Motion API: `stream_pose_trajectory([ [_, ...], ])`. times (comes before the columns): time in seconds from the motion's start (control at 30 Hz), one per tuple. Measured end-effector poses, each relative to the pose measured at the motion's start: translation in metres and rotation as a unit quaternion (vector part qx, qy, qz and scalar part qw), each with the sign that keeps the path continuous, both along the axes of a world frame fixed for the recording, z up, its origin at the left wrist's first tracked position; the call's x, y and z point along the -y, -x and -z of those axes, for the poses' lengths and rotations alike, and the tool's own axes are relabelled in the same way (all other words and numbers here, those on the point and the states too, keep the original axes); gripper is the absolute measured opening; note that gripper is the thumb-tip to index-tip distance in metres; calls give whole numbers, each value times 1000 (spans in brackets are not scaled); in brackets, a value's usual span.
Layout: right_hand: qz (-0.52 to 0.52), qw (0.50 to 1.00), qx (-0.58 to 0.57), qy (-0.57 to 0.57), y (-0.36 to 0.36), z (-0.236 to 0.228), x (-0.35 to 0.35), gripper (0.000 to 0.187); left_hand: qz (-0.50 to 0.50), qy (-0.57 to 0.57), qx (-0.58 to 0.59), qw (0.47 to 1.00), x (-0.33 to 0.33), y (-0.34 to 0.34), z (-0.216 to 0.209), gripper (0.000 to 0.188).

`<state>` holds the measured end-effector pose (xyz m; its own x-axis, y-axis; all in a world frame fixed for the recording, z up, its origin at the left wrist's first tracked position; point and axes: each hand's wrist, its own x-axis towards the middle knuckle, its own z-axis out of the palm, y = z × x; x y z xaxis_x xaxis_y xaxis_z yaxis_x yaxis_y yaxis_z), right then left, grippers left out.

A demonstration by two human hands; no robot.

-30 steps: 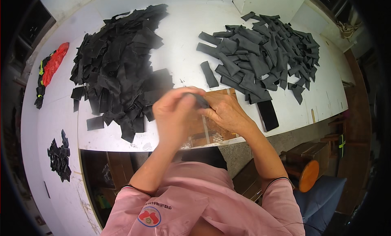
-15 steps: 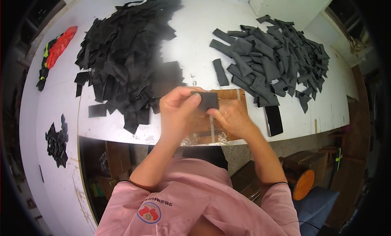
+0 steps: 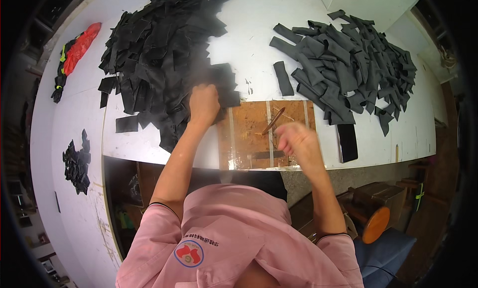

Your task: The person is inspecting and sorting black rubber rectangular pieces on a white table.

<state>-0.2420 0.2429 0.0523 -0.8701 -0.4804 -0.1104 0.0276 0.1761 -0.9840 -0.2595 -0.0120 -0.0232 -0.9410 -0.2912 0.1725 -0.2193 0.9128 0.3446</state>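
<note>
My left hand (image 3: 204, 104) is closed at the near right edge of a big heap of flat black fabric pieces (image 3: 154, 59). Its knuckles face up, and whatever the fingers hold is hidden. Above the right part of a brown board (image 3: 244, 126) hangs my right hand (image 3: 298, 143). Motion blurs its curled fingers, so their grip is unclear. A thin brown pointed tool (image 3: 273, 121) lies slantwise over the board, just left of that hand. Farther right is a pile of folded dark grey fabric tubes (image 3: 343, 64).
A black phone (image 3: 347, 144) lies right of the board, near the table's front edge. On the far left are a red plastic bag (image 3: 82, 48) and a small heap of dark scraps (image 3: 77, 163). An orange round stool seat (image 3: 375, 225) and cartons (image 3: 381, 198) stand below the table.
My hands have parted, and the dark fabric piece between them is no longer seen there. The left went to the black heap, the right moved toward me and right. The view shifted slightly.
</note>
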Motion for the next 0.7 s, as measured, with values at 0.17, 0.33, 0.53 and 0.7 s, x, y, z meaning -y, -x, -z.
stream_pose_trajectory([
  [0.17,-98,995,-13,-20,-30,12,19,27,16,48,-68,996,5,3,-9,11],
  [0.33,-159,984,81,-1,-36,23,39,34,35,14,-28,999,26,3,-4,7],
  [0.53,-75,978,140,138,-28,38,66,28,-15,-390,-88,917,3,-25,-52,4],
  [0.7,-46,876,326,351,-26,48,91,32,62,-539,16,840,-31,-58,-87,4],
])
